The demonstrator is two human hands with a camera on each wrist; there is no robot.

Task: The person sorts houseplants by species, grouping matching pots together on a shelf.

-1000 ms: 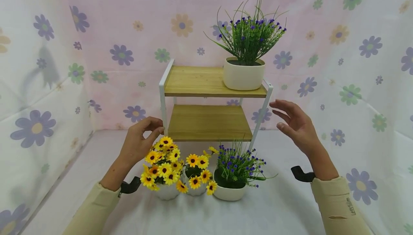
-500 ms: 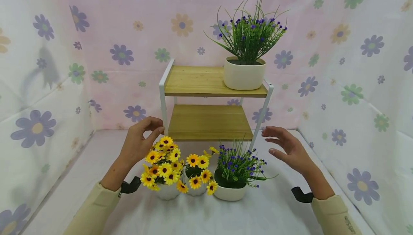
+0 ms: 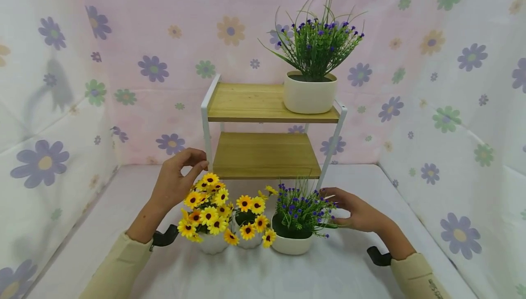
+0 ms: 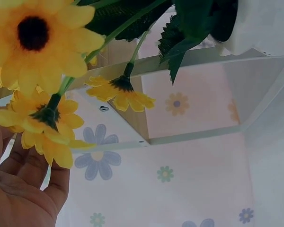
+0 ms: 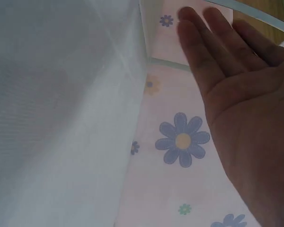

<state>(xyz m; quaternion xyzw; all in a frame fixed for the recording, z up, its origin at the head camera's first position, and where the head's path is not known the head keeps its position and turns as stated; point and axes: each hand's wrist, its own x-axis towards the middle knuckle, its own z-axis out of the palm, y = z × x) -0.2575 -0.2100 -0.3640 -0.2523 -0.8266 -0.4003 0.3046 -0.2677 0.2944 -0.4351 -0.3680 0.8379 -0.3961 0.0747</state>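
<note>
Sleeves point(image 3: 117, 267): cream, entering from both bottom corners, a black piece point(image 3: 165, 236) at each of my wrists.
Desk point(image 3: 246, 280): white, holding three potted plants side by side.
Front purple plant point(image 3: 292, 245): the rightmost of that row, in a low cream pot.
Big yellow plant point(image 3: 208, 217): leftmost, its blooms crowded over a white pot.
Small yellow plant point(image 3: 248, 238): in the middle, with fewer blooms.
Right hand point(image 3: 357, 212): open, holding nothing I can see; fingertips go behind the purple sprigs, so I cannot tell whether they touch.
Left hand point(image 3: 174, 182): loosely bent, gripping nothing visible, above the big yellow plant and close to the shelf point(image 3: 265, 155); contact is unclear.
Shelf: two wooden boards in a white frame, standing behind the row.
Top purple plant point(image 3: 310, 96): upright in a cream pot, at the upper board's right end.
Cloth point(image 3: 144, 25): pink and white, flower-printed, behind everything.
</note>
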